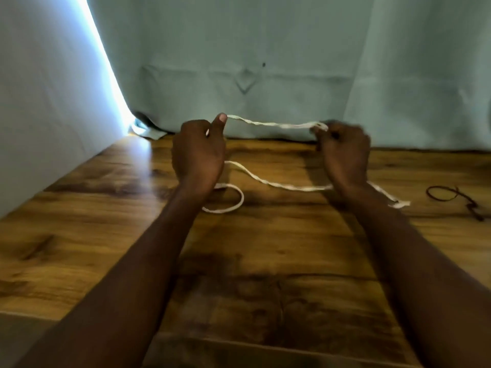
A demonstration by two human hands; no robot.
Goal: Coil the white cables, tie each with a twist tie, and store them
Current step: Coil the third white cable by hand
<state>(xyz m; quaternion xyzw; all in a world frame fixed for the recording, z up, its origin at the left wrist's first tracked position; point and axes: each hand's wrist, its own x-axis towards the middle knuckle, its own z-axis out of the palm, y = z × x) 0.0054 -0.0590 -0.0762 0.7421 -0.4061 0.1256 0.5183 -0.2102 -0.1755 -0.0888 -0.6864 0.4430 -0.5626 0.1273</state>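
Pale green cloth backs a wooden table as I watch from the head camera: my left hand and right hand each pinch the white cable, stretched between them at twelve o'clock, slack trailing below. Limp, light, probably best gathered near one end. Dark twist tie waits at three o'clock.

One head-worn camera looks forward and down, close over the wooden table
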